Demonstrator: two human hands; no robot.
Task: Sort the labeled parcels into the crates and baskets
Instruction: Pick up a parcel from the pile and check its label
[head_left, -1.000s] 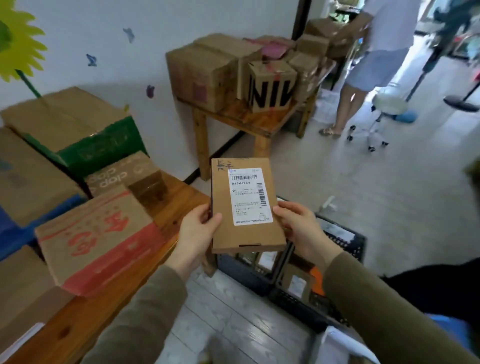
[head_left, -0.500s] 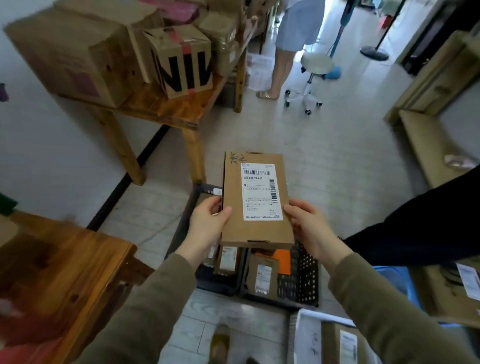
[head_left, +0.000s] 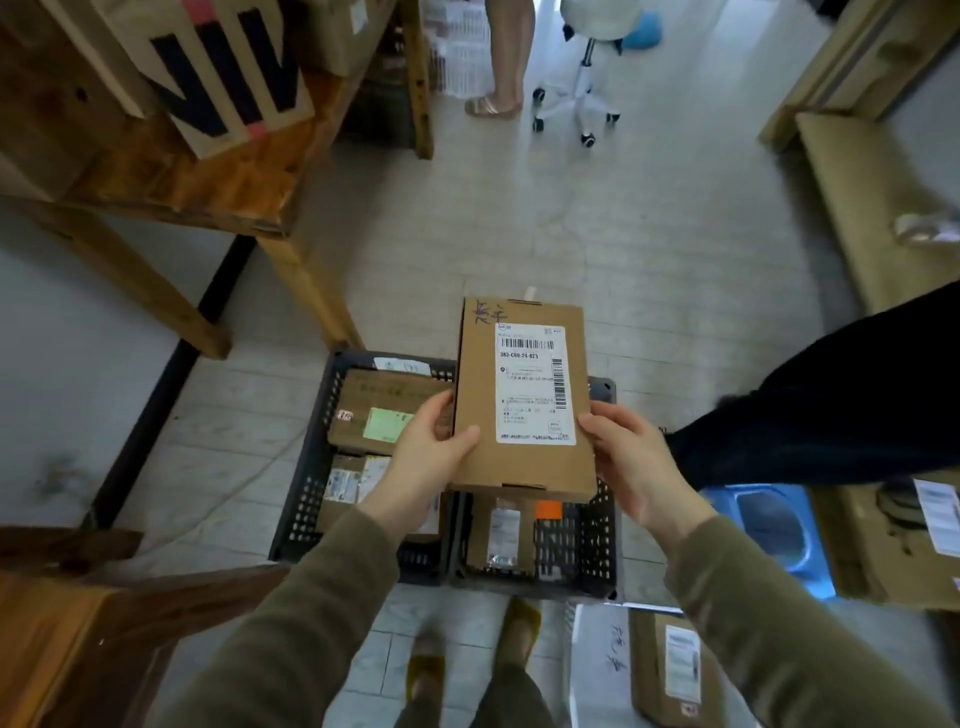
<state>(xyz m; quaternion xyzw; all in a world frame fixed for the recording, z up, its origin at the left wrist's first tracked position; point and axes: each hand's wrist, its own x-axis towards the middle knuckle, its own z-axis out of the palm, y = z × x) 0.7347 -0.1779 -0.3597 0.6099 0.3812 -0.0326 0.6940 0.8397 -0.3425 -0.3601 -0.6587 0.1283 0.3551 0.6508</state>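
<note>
The flat brown parcel (head_left: 522, 400) is held in the air, face up, above two dark crates on the floor. Its white shipping label (head_left: 535, 384) with barcodes faces the camera, and dark handwriting marks its far left corner.

Both hands grip it near its lower end. The left hand (head_left: 421, 462) holds the left edge, thumb lying on the front face and the other fingers (head_left: 434, 410) curled behind. The right hand (head_left: 631, 467) holds the right edge in the same way, its thumb on the front beside the label. Both arms wear olive sleeves.

Directly beneath, the left crate (head_left: 306, 499) and the right crate (head_left: 602, 540) stand touching side by side, both with perforated walls. The left one holds a brown parcel with a green label (head_left: 384, 410) and more labelled parcels under it. The right one holds a brown parcel with a white label (head_left: 501, 535) next to an orange patch.

Nearer the camera, at lower right, a white basket (head_left: 587, 670) holds another labelled parcel (head_left: 670, 670). A dark sleeve (head_left: 831, 405) reaches in from the right, above a blue object (head_left: 769, 530).

At upper left a wooden bench (head_left: 208, 182) carries a cardboard box with large dark letters (head_left: 228, 78). Farther off, a person's legs (head_left: 501, 57) stand beside a white wheeled stool (head_left: 587, 78).
</note>
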